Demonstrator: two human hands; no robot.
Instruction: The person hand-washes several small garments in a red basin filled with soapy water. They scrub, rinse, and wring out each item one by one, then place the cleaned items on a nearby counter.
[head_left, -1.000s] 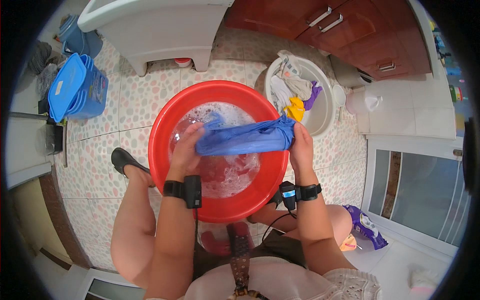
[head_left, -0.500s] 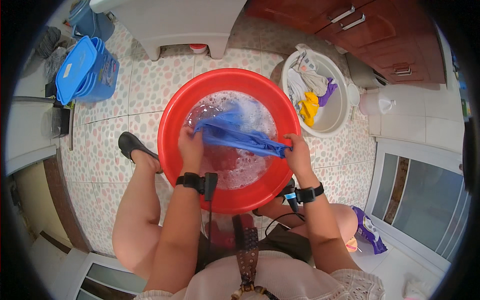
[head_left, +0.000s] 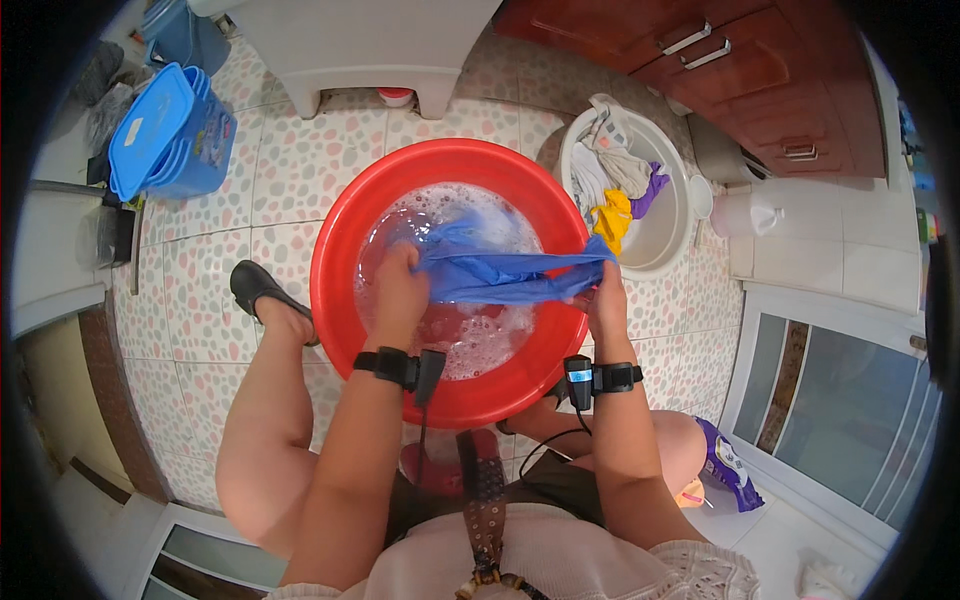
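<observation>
Stretching left to right across a red basin (head_left: 345,210), a blue cloth (head_left: 505,278) hangs between a person's two hands. Its long axis runs sideways, roughly square to the forearms, so neither hand is nearer: each touches one end. The left hand (head_left: 402,285), inside the basin's outline, grips the left end, its fingers closed and partly hidden. The right hand (head_left: 607,300) pinches the right end at the basin's right rim, thumb side against the fabric. A loose fold spreads toward the far side, low over the suds; whether it touches the water is unclear.

Below, the basin holds cloudy water with white foam (head_left: 470,358). Beyond its far right rim sits a round white tub (head_left: 680,225), holding a yellow cloth (head_left: 612,218), a purple cloth (head_left: 652,188) and a heap of pale garments (head_left: 622,168), mostly toward the tub's left side. Far left, a blue bucket (head_left: 208,160) stands on the tiled floor (head_left: 290,185), its contents hidden from view.
</observation>
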